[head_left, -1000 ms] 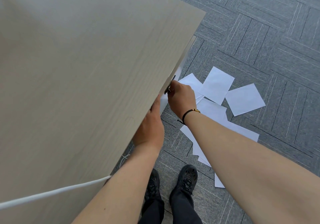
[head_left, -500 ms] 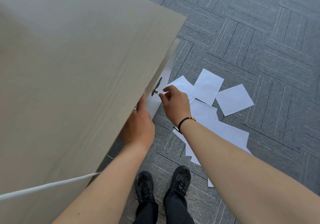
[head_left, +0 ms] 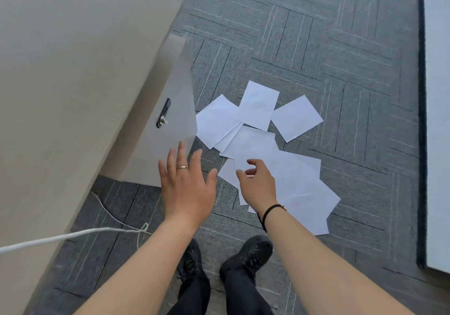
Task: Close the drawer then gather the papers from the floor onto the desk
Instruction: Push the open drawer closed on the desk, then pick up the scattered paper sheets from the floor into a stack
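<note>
While the head camera looks down past the desk, I see both hands out in front, neither holding anything. Left hand: fingers straight and spread, ring on one finger, tips overlapping the lower corner of the drawer front; whether they touch the panel I cannot tell. Right hand: fingers loosely curled, thumb apart, hanging over the papers; contact with the sheets not clear. Dark bracelet on that wrist.

Drawer front sits under the desk's edge, its face tilted to the camera, a black lock plate with a small key in it. I cannot tell whether it is flush.

Papers: white sheets scattered on the grey carpet, just right of the drawer, several overlapping in a loose heap, one sheet at upper right lying just apart from the rest. All on the floor, none on the desk.

White cord runs across the desk's lower corner and down to the carpet. Black shoes below the hands. Pale panel with dark edge along the right.
</note>
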The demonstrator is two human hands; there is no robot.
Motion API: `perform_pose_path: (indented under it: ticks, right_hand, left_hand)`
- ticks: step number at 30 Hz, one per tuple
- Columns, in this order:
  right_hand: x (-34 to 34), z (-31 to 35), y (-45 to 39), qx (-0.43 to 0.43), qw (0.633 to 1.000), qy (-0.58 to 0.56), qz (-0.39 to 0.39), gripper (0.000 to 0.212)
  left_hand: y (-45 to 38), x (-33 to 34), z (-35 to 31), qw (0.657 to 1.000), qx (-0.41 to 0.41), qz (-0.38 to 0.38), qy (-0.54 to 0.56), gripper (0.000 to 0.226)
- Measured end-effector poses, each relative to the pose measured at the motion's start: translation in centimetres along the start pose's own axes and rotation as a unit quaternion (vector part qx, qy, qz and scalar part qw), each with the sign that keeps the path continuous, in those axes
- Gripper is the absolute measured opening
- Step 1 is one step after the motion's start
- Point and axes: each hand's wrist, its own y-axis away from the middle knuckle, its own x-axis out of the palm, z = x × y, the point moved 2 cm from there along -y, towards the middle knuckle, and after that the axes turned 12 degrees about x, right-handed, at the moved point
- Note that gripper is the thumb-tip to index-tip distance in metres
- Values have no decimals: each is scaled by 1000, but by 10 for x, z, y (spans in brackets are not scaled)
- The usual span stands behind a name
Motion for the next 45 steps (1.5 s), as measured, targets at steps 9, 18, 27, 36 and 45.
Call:
perform_pose_path:
  ticks: [9,18,27,36,45]
  right_hand:
    - [-85,-114,-33,126,992,-24,15,54]
    - [-182,-215,-90,189,981,-35,21,61]
    - [-187,-319,-198,157,987,23,-20,54]
    - [-126,-416,-351,178,983,45,-12,78]
    - [-153,-459,-490,148,958,240,-53,105]
  left_hand:
    - [-14,77,-81,986,19,157,52,44]
    - [-46,162,-193,972,8,205,112,47]
    - [-112,323,-243,946,-74,209,235,54]
    - [-170,522,-228,948,33,267,172,20]
    - [-192,663,-224,883,94,450,87,54]
